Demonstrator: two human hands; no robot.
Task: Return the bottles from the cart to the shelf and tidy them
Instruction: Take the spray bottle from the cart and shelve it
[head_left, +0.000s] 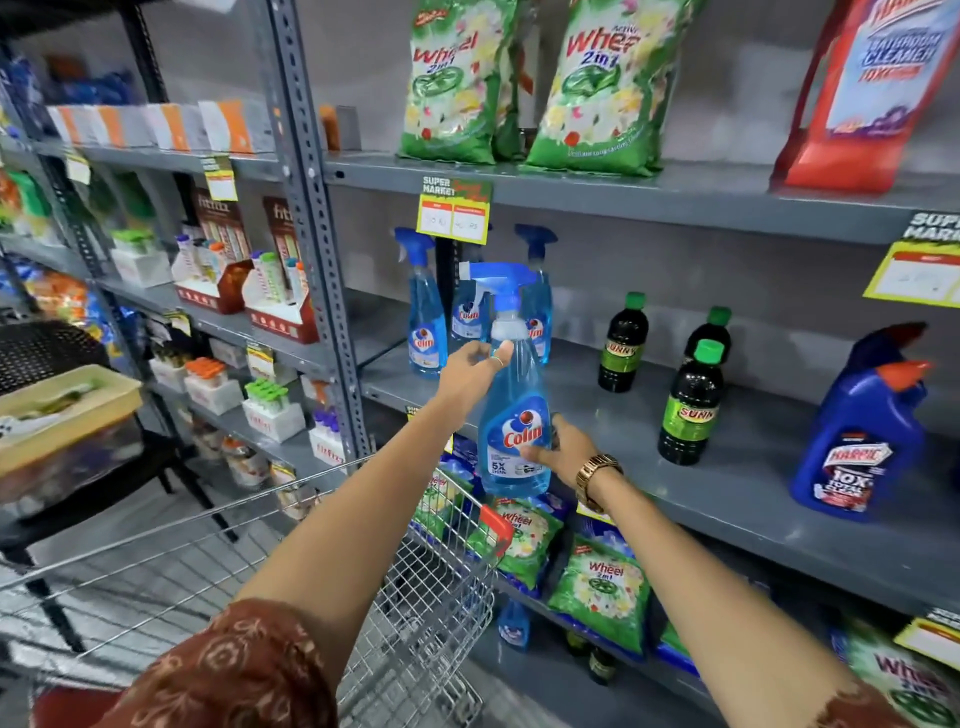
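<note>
While I hold it with both hands: the spray bottle (514, 415) is upright, at the front edge of the grey shelf (727, 483).
Left hand (470, 371): fingers curled around its neck.
Right hand (563, 449): clasping its lower body by the label.
Behind: three matching spray bottles (427, 322).
Cart (415, 597): below my arms.

Four blue spray bottles (511, 415) on view — three dark green-capped bottles (688, 402) — one blue Harpic bottle (862, 431).

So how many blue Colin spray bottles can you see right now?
5: one held in both hands, three at the shelf's back, one low beside the cart. More may be hidden.
</note>
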